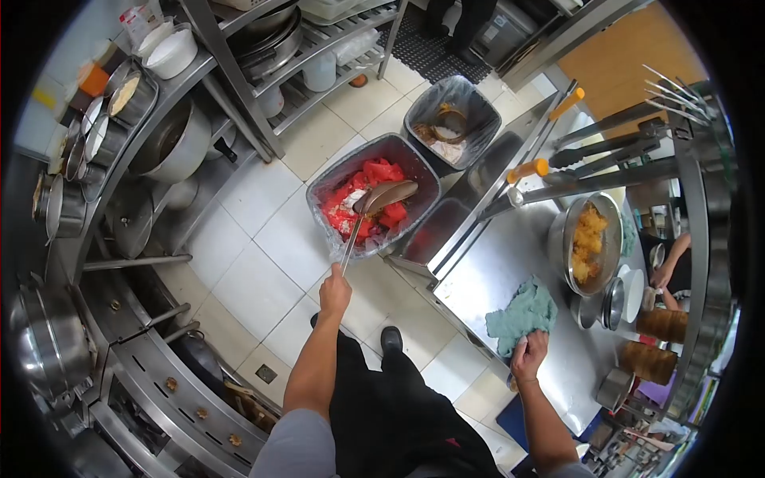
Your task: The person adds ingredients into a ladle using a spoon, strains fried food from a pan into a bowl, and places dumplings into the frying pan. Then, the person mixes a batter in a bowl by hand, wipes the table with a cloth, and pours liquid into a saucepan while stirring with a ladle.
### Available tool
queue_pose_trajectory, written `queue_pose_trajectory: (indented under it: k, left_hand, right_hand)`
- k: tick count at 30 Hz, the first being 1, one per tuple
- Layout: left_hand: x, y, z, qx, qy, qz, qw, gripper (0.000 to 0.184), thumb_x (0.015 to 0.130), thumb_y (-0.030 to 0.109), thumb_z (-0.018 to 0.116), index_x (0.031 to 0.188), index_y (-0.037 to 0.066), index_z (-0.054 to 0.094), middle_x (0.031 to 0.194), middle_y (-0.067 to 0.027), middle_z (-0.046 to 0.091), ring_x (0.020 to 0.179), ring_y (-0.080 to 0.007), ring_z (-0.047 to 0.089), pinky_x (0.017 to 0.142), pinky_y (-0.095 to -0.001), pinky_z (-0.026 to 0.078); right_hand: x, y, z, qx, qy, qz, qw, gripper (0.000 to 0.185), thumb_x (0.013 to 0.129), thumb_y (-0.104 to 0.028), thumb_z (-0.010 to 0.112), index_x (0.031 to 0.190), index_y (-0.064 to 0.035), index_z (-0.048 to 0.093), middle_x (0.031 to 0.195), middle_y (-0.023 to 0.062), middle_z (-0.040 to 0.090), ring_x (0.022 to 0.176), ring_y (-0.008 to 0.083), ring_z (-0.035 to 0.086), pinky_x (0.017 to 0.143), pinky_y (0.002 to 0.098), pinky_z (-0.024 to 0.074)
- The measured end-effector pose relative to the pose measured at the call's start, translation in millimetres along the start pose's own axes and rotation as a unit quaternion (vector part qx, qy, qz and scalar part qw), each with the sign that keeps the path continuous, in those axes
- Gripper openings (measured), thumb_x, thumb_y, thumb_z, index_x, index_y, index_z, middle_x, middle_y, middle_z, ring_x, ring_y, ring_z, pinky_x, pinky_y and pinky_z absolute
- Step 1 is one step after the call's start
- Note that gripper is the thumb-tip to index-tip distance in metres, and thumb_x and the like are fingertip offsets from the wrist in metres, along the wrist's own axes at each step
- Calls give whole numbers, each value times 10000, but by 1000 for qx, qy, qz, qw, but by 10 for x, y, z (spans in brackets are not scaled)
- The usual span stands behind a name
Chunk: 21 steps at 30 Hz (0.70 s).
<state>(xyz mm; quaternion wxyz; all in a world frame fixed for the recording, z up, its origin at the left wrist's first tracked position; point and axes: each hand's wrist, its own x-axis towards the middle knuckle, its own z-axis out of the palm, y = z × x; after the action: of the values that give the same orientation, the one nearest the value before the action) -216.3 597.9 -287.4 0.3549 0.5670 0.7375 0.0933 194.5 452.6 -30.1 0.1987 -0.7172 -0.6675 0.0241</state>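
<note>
My left hand (335, 291) is closed round the handle of a long metal ladle (386, 196). The ladle's bowl hangs over a grey bin (317, 191) lined with a clear bag, with red pieces and some white stuff inside. On the steel counter (470, 279), my right hand (529, 355) grips the lower edge of a green cloth (523, 315), which lies crumpled on the metal. A metal bowl (560, 239) of fried yellow-brown food stands beyond the cloth.
A second lined bin (413, 119) stands behind the first. Shelves with pans (271, 48) rise at the back left, a stove (159, 382) at lower left. Orange-handled tools (527, 170) lie at the right. Another person's legs (466, 24) show at the top; an arm (676, 259) shows far right.
</note>
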Motion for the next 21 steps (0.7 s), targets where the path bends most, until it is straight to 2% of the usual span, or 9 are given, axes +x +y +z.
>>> queue_pose_trajectory:
  k: [5, 9, 12, 14, 15, 16, 17, 19, 21]
  left_hand:
    - [-212, 41, -281, -81, 29, 23, 996, 270, 977, 114, 421, 1239, 83, 476, 825, -344, 636, 823, -546, 609, 728, -615, 473]
    - [-72, -372, 162, -134, 14, -15, 991, 264, 991, 112, 419, 1237, 84, 512, 896, -329, 648, 888, -550, 594, 754, -606, 471]
    - [-54, -289, 177, -198, 46, 31, 979, 230, 1015, 124, 446, 1201, 84, 574, 999, -231, 673, 969, -418, 643, 837, -494, 492]
    - [-216, -174, 52, -308, 83, 99, 942, 233, 1028, 155, 456, 1211, 78, 577, 885, -121, 651, 864, -285, 638, 815, -420, 503]
    - [-327, -131, -46, -321, 113, 140, 930, 262, 1038, 213, 484, 1260, 101, 567, 737, 6, 520, 641, -131, 512, 615, -324, 486]
    - [-536, -38, -298, -504, -30, 33, 863, 278, 1037, 241, 498, 1278, 118, 560, 697, 36, 461, 575, -89, 440, 523, -276, 413]
    - [-823, 88, -613, -656, -166, -71, 733, 295, 1035, 270, 512, 1295, 136, 552, 657, 66, 403, 509, -46, 369, 431, -228, 340]
    - [-1435, 262, -1075, -716, -203, -74, 664, 387, 1011, 411, 539, 1299, 154, 562, 607, 92, 297, 463, -23, 247, 407, -197, 223]
    - [-2093, 210, -1293, -717, -177, -107, 666, 375, 1006, 405, 543, 1222, 99, 567, 602, 89, 310, 446, -28, 261, 380, -194, 215]
  right_hand:
    - [1, 0, 13, -13, -3, 5, 1000, 161, 802, -73, 525, 694, -15, 421, 733, 176, 391, 718, 370, 414, 658, 455, 346]
    - [-32, -23, 33, -17, 6, -7, 1000, 161, 809, -77, 525, 698, -20, 422, 740, 181, 394, 730, 378, 422, 670, 456, 354]
    - [27, -36, -15, -20, -3, -9, 1000, 175, 824, -84, 524, 696, -18, 424, 746, 181, 407, 743, 385, 433, 683, 459, 363]
    - [7, -29, -8, -18, -5, -7, 1000, 202, 806, -92, 543, 669, -25, 411, 736, 175, 416, 727, 369, 423, 671, 469, 343]
    - [19, -55, -19, -4, 1, -18, 1000, 202, 806, -92, 543, 669, -25, 411, 736, 175, 416, 727, 369, 423, 671, 469, 343]
    - [29, -78, -39, -14, 11, -23, 1000, 199, 805, -94, 546, 667, -26, 420, 728, 172, 418, 726, 371, 427, 675, 472, 344]
    - [22, -76, -46, -20, 21, -31, 999, 197, 804, -95, 549, 664, -27, 428, 721, 170, 421, 724, 373, 430, 678, 474, 345]
    - [-32, 86, 7, -2, 27, -52, 998, 218, 813, -91, 553, 650, -29, 422, 697, 171, 412, 709, 365, 426, 684, 470, 344]
    - [-145, 236, 85, 52, 33, -30, 998, 273, 850, -98, 556, 634, -21, 408, 671, 162, 408, 662, 335, 423, 643, 459, 345]
